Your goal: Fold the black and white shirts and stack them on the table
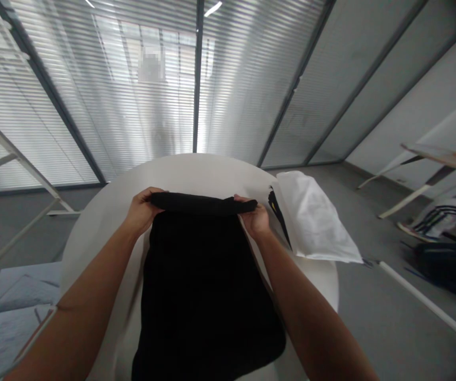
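Observation:
A black cloth [204, 286], likely a garment, lies lengthwise on a white round table [196, 169]. Its far end is folded over into a thick band. My left hand [144, 211] grips the left end of that band, fingers wrapped around the edge. At the right end, my right hand [255, 216] pinches the same fold between thumb and fingers. The near end of the cloth reaches down toward my body, between my forearms.
To the right on the table is a white plastic-looking bag [315, 217], with dark cloth under its left edge. Papers [17, 301] lie at lower left. A glass wall with blinds [235, 95] stands behind. A dark bag [446, 264] sits on the floor at right.

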`<state>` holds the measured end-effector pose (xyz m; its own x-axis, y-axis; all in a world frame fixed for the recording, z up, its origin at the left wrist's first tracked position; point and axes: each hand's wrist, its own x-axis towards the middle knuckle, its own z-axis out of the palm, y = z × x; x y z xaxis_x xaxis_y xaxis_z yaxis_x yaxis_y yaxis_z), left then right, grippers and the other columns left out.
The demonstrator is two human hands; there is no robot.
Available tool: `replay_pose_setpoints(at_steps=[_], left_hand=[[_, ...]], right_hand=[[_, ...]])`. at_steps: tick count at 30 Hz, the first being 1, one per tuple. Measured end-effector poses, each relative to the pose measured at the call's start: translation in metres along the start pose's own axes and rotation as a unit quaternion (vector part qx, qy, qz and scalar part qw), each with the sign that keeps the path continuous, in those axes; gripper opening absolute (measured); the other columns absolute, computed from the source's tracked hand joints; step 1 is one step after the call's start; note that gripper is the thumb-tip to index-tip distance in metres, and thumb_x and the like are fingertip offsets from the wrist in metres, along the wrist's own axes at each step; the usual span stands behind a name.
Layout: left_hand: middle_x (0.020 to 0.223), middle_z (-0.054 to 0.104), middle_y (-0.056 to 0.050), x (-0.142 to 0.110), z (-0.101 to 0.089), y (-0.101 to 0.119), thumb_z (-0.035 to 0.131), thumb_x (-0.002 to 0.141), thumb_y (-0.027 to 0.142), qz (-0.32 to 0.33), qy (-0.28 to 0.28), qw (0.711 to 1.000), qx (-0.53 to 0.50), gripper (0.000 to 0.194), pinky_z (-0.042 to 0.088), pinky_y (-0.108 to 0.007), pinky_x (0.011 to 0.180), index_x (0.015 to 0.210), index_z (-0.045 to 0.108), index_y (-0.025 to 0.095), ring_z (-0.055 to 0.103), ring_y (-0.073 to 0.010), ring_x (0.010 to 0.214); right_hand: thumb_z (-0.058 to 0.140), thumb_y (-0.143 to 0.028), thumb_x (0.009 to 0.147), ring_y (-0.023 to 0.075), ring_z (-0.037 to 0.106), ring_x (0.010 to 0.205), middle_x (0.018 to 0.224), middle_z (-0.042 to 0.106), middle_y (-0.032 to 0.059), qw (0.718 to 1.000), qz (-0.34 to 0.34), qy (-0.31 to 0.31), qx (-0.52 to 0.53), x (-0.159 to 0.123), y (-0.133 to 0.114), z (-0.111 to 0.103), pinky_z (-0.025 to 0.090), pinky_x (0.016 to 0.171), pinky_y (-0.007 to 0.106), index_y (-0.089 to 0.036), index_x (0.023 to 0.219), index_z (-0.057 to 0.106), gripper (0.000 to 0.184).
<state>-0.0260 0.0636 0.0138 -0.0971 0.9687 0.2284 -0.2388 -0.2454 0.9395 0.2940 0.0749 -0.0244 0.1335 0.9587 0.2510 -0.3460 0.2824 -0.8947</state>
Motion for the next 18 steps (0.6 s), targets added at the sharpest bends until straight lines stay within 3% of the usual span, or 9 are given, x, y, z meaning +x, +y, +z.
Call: replay_pose_setpoints(at_steps=[3,6,9,14,18], left_hand=[[0.082,0.067,-0.002,0.001,-0.003,-0.006,0.073,0.053,0.011,0.076,-0.027,0.997,0.017,0.017,0.048,-0.035,0.089,0.067,0.067,0.018,0.064,-0.02,0.092],[0.078,0.065,-0.002,0.002,-0.005,-0.006,0.065,0.059,0.012,0.091,-0.052,0.994,0.041,0.006,0.046,-0.035,0.09,0.058,0.066,0.018,0.065,-0.0205,0.091],[0.074,0.063,-0.003,0.001,-0.006,-0.002,0.057,0.058,0.013,0.072,-0.049,0.994,0.064,0.01,0.046,-0.036,0.09,0.051,0.063,0.018,0.065,-0.0214,0.089],[0.06,0.059,-0.002,0.002,-0.005,0.005,0.048,0.056,0.019,0.052,0.003,0.993,0.109,0.013,0.048,-0.038,0.083,0.044,0.053,0.019,0.064,-0.0222,0.078],[0.062,0.063,-0.002,0.003,-0.004,0.006,0.051,0.059,0.022,0.013,0.043,0.979,0.2,0.013,0.046,-0.032,0.072,0.053,0.063,0.019,0.061,-0.0193,0.071]], right_hand=[[0.059,-0.026,0.069,0.0258,0.051,0.125,0.122,0.066,0.0049,0.994,-0.072,0.018,-0.074,0.0,-0.001,0.001,0.037,0.106,0.042,-0.021,0.071,0.07,0.012],[0.06,-0.027,0.069,0.0238,0.049,0.127,0.127,0.062,0.0035,0.981,-0.077,0.034,-0.177,0.001,0.001,0.002,0.036,0.107,0.04,-0.023,0.081,0.07,0.015],[0.058,-0.031,0.074,0.022,0.055,0.117,0.117,0.064,0.0041,0.953,-0.058,0.061,-0.29,0.001,0.004,0.002,0.038,0.103,0.039,-0.024,0.094,0.067,0.023],[0.062,-0.035,0.072,0.0228,0.06,0.096,0.101,0.065,0.0063,0.878,-0.024,0.138,-0.458,-0.002,-0.003,0.004,0.044,0.091,0.037,-0.023,0.103,0.065,0.034],[0.061,-0.04,0.077,0.0221,0.062,0.08,0.079,0.066,0.0037,0.86,0.041,0.059,-0.506,-0.007,-0.014,0.003,0.045,0.079,0.034,-0.026,0.092,0.069,0.022]])
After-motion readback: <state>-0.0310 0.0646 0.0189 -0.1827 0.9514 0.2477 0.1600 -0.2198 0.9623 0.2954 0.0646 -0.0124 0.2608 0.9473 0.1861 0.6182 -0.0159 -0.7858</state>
